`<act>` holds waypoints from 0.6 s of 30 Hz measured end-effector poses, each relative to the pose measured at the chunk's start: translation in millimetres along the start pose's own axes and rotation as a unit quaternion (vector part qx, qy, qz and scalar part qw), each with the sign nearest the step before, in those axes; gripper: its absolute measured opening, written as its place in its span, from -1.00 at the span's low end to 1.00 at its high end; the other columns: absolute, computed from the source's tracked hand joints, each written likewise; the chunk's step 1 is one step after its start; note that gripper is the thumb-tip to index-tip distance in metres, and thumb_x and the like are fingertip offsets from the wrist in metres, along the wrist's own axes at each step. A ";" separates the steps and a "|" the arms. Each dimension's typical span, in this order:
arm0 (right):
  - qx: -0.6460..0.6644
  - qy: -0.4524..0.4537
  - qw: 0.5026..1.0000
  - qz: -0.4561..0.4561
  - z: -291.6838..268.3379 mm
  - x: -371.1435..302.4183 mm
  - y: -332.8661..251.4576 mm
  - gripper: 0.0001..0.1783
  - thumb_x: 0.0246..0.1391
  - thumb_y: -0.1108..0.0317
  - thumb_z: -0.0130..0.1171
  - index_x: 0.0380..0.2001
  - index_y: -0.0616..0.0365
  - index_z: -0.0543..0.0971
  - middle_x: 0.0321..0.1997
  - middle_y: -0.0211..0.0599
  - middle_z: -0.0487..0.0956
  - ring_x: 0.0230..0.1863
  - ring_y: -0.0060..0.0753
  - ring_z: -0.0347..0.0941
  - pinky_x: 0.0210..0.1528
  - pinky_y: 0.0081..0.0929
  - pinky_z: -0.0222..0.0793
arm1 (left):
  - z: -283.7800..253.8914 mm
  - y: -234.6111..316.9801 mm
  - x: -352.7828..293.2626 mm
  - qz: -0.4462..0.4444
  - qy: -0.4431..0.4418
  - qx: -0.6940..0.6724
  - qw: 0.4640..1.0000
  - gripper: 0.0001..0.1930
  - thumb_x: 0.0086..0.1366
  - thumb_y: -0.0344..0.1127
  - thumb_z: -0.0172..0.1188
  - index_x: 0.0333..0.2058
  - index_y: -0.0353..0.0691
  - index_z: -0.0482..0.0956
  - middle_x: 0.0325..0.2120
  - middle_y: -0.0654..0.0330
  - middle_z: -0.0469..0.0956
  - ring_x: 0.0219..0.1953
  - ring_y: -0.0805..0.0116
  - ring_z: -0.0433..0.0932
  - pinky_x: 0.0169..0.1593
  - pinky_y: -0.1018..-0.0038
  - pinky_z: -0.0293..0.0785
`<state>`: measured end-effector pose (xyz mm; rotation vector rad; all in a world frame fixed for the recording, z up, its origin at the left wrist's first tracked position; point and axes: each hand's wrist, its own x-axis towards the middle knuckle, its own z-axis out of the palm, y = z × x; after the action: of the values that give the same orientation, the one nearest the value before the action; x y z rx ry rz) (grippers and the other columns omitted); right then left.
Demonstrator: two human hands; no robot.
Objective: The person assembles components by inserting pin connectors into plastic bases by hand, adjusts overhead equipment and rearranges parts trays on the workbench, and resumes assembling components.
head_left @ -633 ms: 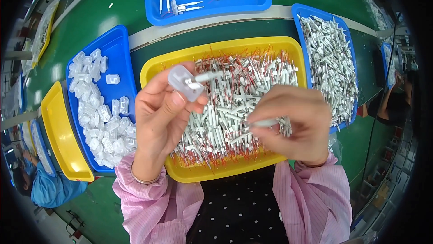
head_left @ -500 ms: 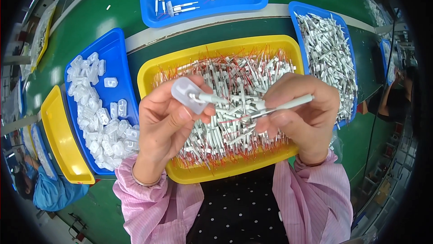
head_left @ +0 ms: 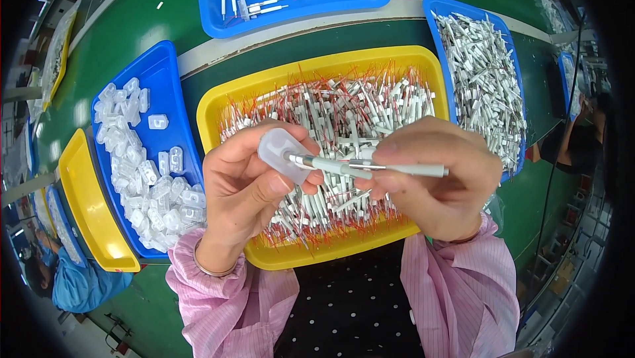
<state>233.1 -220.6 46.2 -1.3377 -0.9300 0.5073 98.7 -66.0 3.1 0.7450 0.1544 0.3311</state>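
My left hand (head_left: 231,189) pinches a translucent plastic housing (head_left: 276,149) with rounded corners. A white rod with a metal collar (head_left: 331,167) sticks out of the housing towards the right. Between the thumb and fingers of my right hand (head_left: 450,179) is a second rod, a white-sleeved one (head_left: 423,171) with a metal section. Its inner end points at the housing and overlaps the first rod in view; whether it enters the housing I cannot tell. Both hands are above a yellow tray (head_left: 218,93) heaped with white rods (head_left: 331,113) that have thin red wires.
On the left a blue tray (head_left: 173,87) holds many translucent housings (head_left: 142,159), beside a yellow tray (head_left: 83,192). At the back another blue tray (head_left: 317,0) carries housings fitted with rods. A blue tray of white rods (head_left: 479,73) stands right. A person in blue (head_left: 86,278) is far left.
My right hand has brought its rod left, and the rod's inner end is now close to the housing. The housing has shifted slightly right and down in my left hand.
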 end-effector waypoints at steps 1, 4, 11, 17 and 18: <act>-0.065 -0.010 0.996 -0.061 -0.1 2.0 -0.1 -0.79 -0.19 0.65 0.22 -0.37 0.41 0.54 -0.48 -0.05 0.55 -0.51 -0.41 0.53 -0.53 -0.63 0.42 | -0.2 -0.1 0.1 0.000 0.001 0.000 1.000 -0.61 0.12 -0.53 0.17 -0.06 -0.51 0.35 -0.22 -0.13 0.47 -0.29 0.20 0.57 -0.26 0.42 0.56; -0.146 -0.023 0.981 -0.127 2.3 2.1 -3.9 -0.81 -0.20 0.61 0.24 -0.40 0.36 0.55 -0.52 -0.04 0.54 -0.54 -0.38 0.53 -0.55 -0.61 0.42 | -0.3 -0.1 0.5 0.013 -0.004 0.036 0.999 -0.61 0.11 -0.54 0.17 -0.07 -0.51 0.36 -0.22 -0.13 0.47 -0.29 0.21 0.57 -0.26 0.42 0.56; -0.132 -0.009 0.986 -0.104 1.3 0.4 0.1 -0.77 -0.26 0.63 0.28 -0.40 0.36 0.56 -0.52 -0.02 0.53 -0.54 -0.36 0.53 -0.57 -0.62 0.41 | 0.5 0.2 0.6 0.006 -0.003 0.013 1.000 -0.62 0.11 -0.54 0.17 -0.08 -0.51 0.37 -0.22 -0.12 0.47 -0.30 0.22 0.57 -0.27 0.42 0.56; -0.192 -0.045 0.966 -0.169 4.9 0.3 -4.1 -0.79 -0.24 0.64 0.25 -0.40 0.37 0.55 -0.52 -0.04 0.53 -0.56 -0.37 0.50 -0.58 -0.63 0.38 | 0.3 1.7 0.1 0.007 -0.001 0.039 0.999 -0.62 0.11 -0.54 0.17 -0.08 -0.52 0.37 -0.24 -0.11 0.48 -0.30 0.22 0.57 -0.28 0.43 0.56; -0.191 -0.045 0.966 -0.169 5.2 0.8 -3.3 -0.79 -0.24 0.64 0.25 -0.40 0.37 0.55 -0.52 -0.04 0.53 -0.56 -0.37 0.50 -0.58 -0.63 0.38 | 0.2 1.9 -0.1 0.006 0.003 0.043 0.999 -0.62 0.11 -0.54 0.17 -0.08 -0.53 0.37 -0.24 -0.11 0.49 -0.30 0.22 0.57 -0.28 0.44 0.56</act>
<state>228.7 -217.6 49.4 -1.4648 -1.3510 0.1263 98.2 -64.8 4.6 0.8292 0.1716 0.3392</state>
